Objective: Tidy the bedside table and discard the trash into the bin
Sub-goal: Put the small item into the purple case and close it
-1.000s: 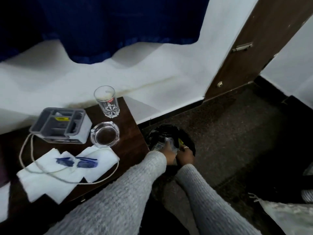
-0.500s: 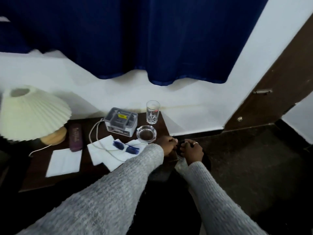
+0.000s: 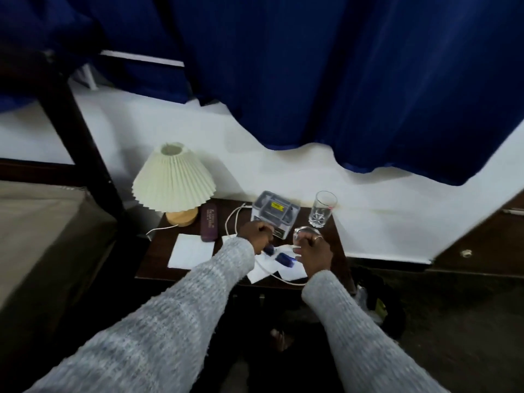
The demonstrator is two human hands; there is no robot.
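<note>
The dark wooden bedside table point(image 3: 158, 259) carries white tissues point(image 3: 286, 272) with blue wrappers point(image 3: 284, 258) lying on them. My left hand point(image 3: 255, 235) hovers over the tissues in front of the grey organiser box point(image 3: 274, 211), fingers curled, with nothing seen in it. My right hand point(image 3: 310, 252) is curled against the near rim of the glass ashtray point(image 3: 304, 230); whether it grips the rim is unclear. The black bin point(image 3: 380, 303) stands on the floor to the right of the table, with scraps inside.
A pleated cream lamp point(image 3: 173, 177) stands at the table's back left, with a purple case point(image 3: 209, 222) and a white napkin point(image 3: 191, 251) beside it. A drinking glass point(image 3: 323, 208) is at the back right. A white cable point(image 3: 231, 222) loops across the table. Blue curtains hang above.
Both hands have left the bin and come up over the table, the left to the tissues, the right to the ashtray. The view has swung up and to the left.
</note>
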